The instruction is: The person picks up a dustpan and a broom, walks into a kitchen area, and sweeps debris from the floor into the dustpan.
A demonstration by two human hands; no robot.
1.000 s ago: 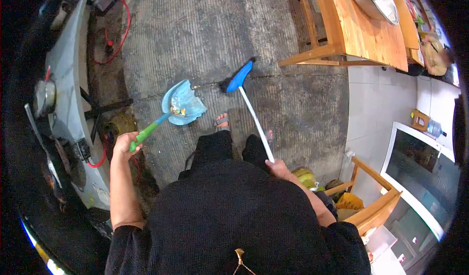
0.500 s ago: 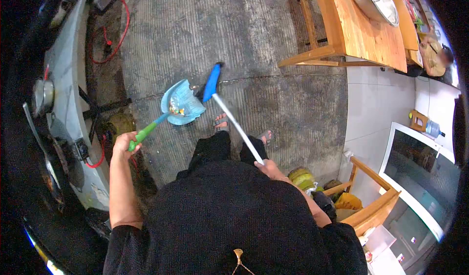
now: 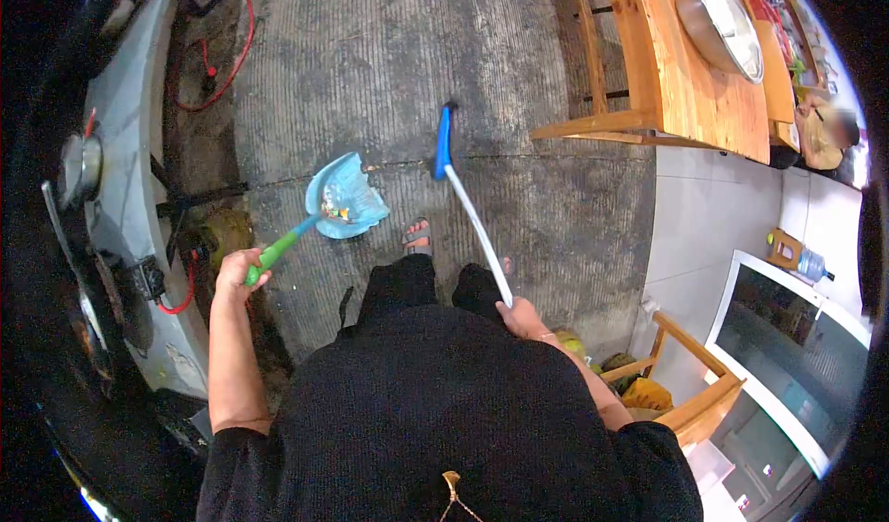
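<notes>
My left hand [image 3: 241, 270] is wrapped round the green handle of a light-blue dustpan [image 3: 356, 193]. The pan rests on the ribbed floor in front of my feet, its mouth facing right. Small bits of debris [image 3: 335, 211] in orange, white and green lie inside it near the handle. In my right hand [image 3: 521, 318] is the pale shaft of a broom [image 3: 443, 147] with a blue head. The broom head is apart from the dustpan, to its right, with its dark bristles at the floor.
A wooden table [image 3: 694, 68] with a metal basin [image 3: 722, 24] stands at the upper right; a person [image 3: 820, 138] is beyond it. A grey counter [image 3: 130, 188] runs along the left. A wooden stool [image 3: 704, 374] and a glass-fronted cabinet [image 3: 787, 337] are at right. A red hose [image 3: 243, 50] lies upper left.
The broom head has swung right, away from the dustpan's mouth, and my right hand has shifted slightly right. The dustpan and my left hand stay nearly in place.
</notes>
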